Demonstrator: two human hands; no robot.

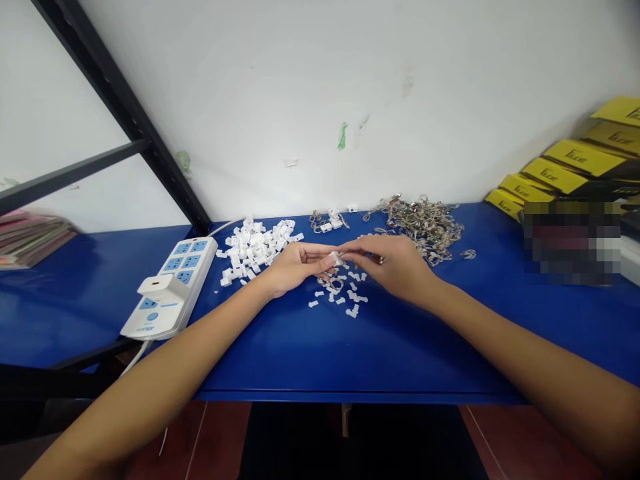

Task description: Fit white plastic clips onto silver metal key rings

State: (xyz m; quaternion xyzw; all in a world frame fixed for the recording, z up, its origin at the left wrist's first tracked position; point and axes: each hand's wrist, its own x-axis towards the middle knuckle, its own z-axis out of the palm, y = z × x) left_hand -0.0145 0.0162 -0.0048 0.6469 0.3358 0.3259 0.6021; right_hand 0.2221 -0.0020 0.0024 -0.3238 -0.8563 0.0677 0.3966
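My left hand [295, 268] pinches a small white plastic piece [335, 258] between thumb and fingers. Against its right side press the closed fingertips of my right hand [395, 263]; what they grip is too small to make out. A metal key ring [331, 285] shows just below the fingers; whether it hangs from the white piece or lies on the table I cannot tell. Small flat white tabs [352, 296] are scattered under and in front of both hands. Left of them is a heap of white plastic pieces [255, 247], and to the right a pile of metal key rings with chains [420, 223].
A white power strip [200, 267] with a plugged-in adapter [164, 289] lies left on the blue table [350, 360]. A small cluster of white pieces with rings [330, 221] sits near the wall. Yellow boxes [565, 175] are stacked at right; a black metal frame [125, 113] stands left.
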